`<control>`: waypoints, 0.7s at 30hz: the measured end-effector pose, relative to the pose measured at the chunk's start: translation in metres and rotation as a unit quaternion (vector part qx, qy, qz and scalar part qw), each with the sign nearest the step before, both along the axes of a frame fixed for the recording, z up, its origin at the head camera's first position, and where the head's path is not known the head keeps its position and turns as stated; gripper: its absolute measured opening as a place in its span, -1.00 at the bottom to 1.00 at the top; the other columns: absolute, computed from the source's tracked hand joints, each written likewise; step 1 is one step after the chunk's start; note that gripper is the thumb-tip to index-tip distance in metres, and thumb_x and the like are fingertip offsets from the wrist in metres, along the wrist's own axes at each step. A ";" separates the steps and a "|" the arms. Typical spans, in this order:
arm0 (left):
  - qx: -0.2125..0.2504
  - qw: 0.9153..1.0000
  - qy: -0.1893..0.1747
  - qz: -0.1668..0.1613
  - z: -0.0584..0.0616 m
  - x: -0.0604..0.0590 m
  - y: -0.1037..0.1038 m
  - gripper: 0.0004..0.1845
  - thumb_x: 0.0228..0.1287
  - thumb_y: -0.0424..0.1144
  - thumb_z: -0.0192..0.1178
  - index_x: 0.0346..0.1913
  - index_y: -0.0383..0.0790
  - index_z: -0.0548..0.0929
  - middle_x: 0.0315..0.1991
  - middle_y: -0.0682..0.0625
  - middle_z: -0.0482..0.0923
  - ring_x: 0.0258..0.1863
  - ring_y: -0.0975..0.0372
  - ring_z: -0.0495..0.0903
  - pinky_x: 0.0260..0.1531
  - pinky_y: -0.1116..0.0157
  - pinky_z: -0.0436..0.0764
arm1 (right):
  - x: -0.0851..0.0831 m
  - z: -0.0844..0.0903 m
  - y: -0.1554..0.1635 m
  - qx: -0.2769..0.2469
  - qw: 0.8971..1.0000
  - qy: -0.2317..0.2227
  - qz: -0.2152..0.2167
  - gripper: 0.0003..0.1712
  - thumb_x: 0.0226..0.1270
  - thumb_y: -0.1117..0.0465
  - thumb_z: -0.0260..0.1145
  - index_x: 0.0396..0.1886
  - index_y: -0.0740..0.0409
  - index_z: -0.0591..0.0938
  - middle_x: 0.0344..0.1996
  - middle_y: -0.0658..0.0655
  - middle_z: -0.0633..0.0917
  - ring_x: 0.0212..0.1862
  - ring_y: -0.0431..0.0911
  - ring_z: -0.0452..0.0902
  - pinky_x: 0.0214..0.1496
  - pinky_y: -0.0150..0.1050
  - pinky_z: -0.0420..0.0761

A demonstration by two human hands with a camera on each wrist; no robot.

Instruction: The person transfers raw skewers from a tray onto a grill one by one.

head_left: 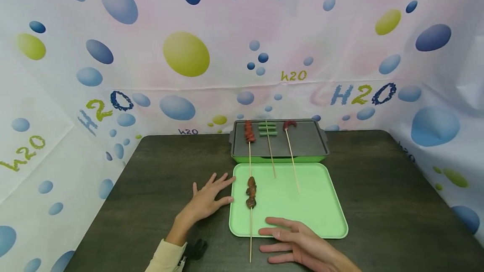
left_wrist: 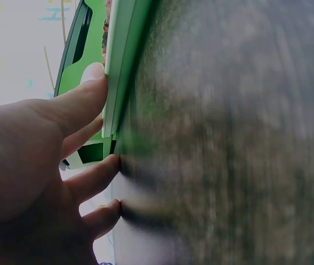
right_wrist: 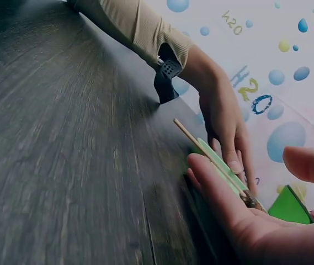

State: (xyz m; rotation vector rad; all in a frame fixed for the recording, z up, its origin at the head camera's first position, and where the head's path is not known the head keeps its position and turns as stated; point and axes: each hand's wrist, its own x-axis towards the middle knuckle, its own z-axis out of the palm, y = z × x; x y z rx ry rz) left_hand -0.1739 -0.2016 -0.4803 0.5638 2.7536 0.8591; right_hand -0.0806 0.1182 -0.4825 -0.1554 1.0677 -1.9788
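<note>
My left hand (head_left: 207,200) has its fingers spread at the left edge of the light green tray (head_left: 295,211). In the left wrist view the thumb (left_wrist: 88,91) touches the tray's rim, while two lower fingertips rest on the table. Along the tray's left side lies a skewer of dark brown meat pieces (head_left: 251,193), its bare stick reaching past the front rim. With fingers loosely extended and nothing held, my right hand (head_left: 298,242) hovers at the tray's front edge, just right of that stick. The right wrist view shows the stick (right_wrist: 198,142) beyond the fingers.
Behind the tray stands a grey grill pan (head_left: 310,139) with a green side. A red meat skewer (head_left: 249,131), a green vegetable skewer (head_left: 267,128) and a curled reddish skewer (head_left: 289,124) lie on it, sticks reaching over the tray. The dark wooden table (head_left: 378,196) meets a patterned curtain (head_left: 227,20).
</note>
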 end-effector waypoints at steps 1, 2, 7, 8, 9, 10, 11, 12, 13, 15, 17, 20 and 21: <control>0.001 1.000 0.001 0.001 0.000 0.000 0.000 -0.29 0.43 0.09 0.25 0.58 0.13 0.35 0.61 -0.07 0.14 0.61 -0.15 -0.07 0.23 -0.58 -0.38 | -0.001 0.000 -0.003 0.002 1.000 -0.002 -0.004 -0.21 0.72 0.16 -0.01 0.63 0.44 -0.16 0.46 0.40 0.37 0.36 0.31 0.45 0.29 0.13 0.54; 0.002 1.000 0.003 0.000 0.000 0.000 -0.001 -0.29 0.43 0.10 0.25 0.58 0.13 0.34 0.61 -0.07 0.14 0.61 -0.15 -0.07 0.23 -0.58 -0.38 | -0.002 0.000 -0.006 0.003 1.000 -0.005 -0.007 -0.20 0.71 0.17 0.01 0.63 0.44 -0.16 0.45 0.40 0.39 0.35 0.31 0.46 0.29 0.13 0.54; -0.002 1.000 0.000 0.000 0.000 0.000 -0.002 -0.29 0.44 0.11 0.24 0.58 0.13 0.33 0.61 -0.06 0.12 0.62 -0.13 -0.09 0.24 -0.58 -0.39 | -0.005 -0.001 -0.018 -0.001 1.000 -0.022 -0.008 -0.18 0.69 0.19 0.04 0.63 0.44 -0.16 0.44 0.42 0.40 0.34 0.33 0.46 0.28 0.13 0.55; -0.002 1.000 -0.001 0.000 0.000 0.000 -0.002 -0.29 0.44 0.10 0.24 0.59 0.13 0.33 0.61 -0.06 0.12 0.62 -0.13 -0.09 0.24 -0.58 -0.38 | -0.006 -0.001 -0.020 -0.002 1.000 -0.023 -0.007 -0.17 0.68 0.19 0.06 0.63 0.44 -0.16 0.43 0.42 0.40 0.34 0.33 0.46 0.28 0.14 0.55; 0.000 1.000 0.000 -0.001 0.000 0.000 -0.002 -0.29 0.44 0.10 0.24 0.58 0.11 0.34 0.61 -0.08 0.13 0.61 -0.15 -0.08 0.23 -0.59 -0.37 | -0.006 -0.001 -0.022 -0.001 1.000 -0.024 -0.008 -0.17 0.68 0.19 0.07 0.63 0.44 -0.14 0.43 0.42 0.41 0.34 0.34 0.47 0.27 0.14 0.56; -0.001 1.000 -0.001 -0.001 0.000 0.000 -0.002 -0.29 0.44 0.10 0.24 0.58 0.12 0.33 0.61 -0.08 0.13 0.61 -0.15 -0.09 0.23 -0.59 -0.37 | -0.007 -0.001 -0.024 0.000 1.000 -0.025 -0.009 -0.16 0.67 0.19 0.09 0.63 0.45 -0.13 0.42 0.43 0.42 0.33 0.34 0.47 0.26 0.15 0.56; 0.001 1.000 0.001 -0.001 0.000 0.001 -0.003 -0.29 0.43 0.09 0.25 0.58 0.10 0.34 0.60 -0.09 0.14 0.61 -0.16 -0.08 0.22 -0.59 -0.36 | -0.007 -0.001 -0.026 0.001 1.000 -0.025 -0.011 -0.15 0.66 0.19 0.11 0.63 0.45 -0.12 0.41 0.43 0.42 0.33 0.34 0.47 0.26 0.15 0.57; 0.000 1.000 -0.002 0.000 0.000 0.001 -0.003 -0.29 0.44 0.10 0.24 0.58 0.12 0.33 0.61 -0.08 0.13 0.61 -0.15 -0.09 0.23 -0.59 -0.37 | -0.007 -0.001 -0.027 0.002 1.000 -0.026 -0.013 -0.15 0.65 0.19 0.12 0.63 0.45 -0.11 0.41 0.42 0.43 0.32 0.34 0.48 0.25 0.16 0.57; 0.002 1.000 0.001 -0.001 0.000 0.001 -0.003 -0.29 0.43 0.09 0.24 0.58 0.11 0.34 0.60 -0.10 0.14 0.61 -0.16 -0.07 0.22 -0.59 -0.36 | -0.007 -0.001 -0.029 0.004 1.000 -0.025 -0.016 -0.14 0.64 0.19 0.14 0.62 0.45 -0.10 0.40 0.42 0.44 0.31 0.34 0.49 0.24 0.16 0.57; -0.001 1.000 -0.001 0.000 0.000 0.001 -0.003 -0.29 0.44 0.10 0.24 0.58 0.13 0.34 0.61 -0.08 0.13 0.61 -0.15 -0.08 0.23 -0.59 -0.37 | -0.006 -0.002 -0.031 0.006 0.999 -0.022 -0.022 -0.13 0.63 0.20 0.16 0.62 0.46 -0.09 0.40 0.42 0.44 0.30 0.33 0.51 0.24 0.16 0.58; -0.002 1.000 0.001 0.000 -0.001 0.000 -0.003 -0.29 0.44 0.11 0.24 0.58 0.14 0.34 0.61 -0.08 0.14 0.61 -0.15 -0.08 0.23 -0.58 -0.37 | -0.005 -0.002 -0.034 0.008 0.999 -0.019 -0.032 -0.13 0.62 0.21 0.17 0.61 0.47 -0.08 0.39 0.42 0.46 0.29 0.33 0.52 0.23 0.15 0.58; -0.006 1.000 0.000 0.000 -0.002 -0.001 -0.002 -0.30 0.44 0.12 0.23 0.58 0.16 0.33 0.61 -0.06 0.12 0.62 -0.14 -0.09 0.24 -0.57 -0.39 | -0.003 -0.001 -0.036 0.021 0.999 -0.011 -0.047 -0.16 0.60 0.22 0.19 0.61 0.47 -0.01 0.35 0.39 0.51 0.26 0.29 0.56 0.22 0.12 0.60; -0.006 1.000 0.001 0.000 -0.002 -0.001 -0.002 -0.30 0.44 0.11 0.23 0.58 0.15 0.33 0.61 -0.06 0.13 0.62 -0.14 -0.09 0.24 -0.58 -0.39 | -0.003 0.000 -0.037 0.028 0.998 -0.010 -0.052 -0.17 0.60 0.23 0.20 0.61 0.46 0.01 0.33 0.38 0.53 0.24 0.28 0.58 0.20 0.10 0.61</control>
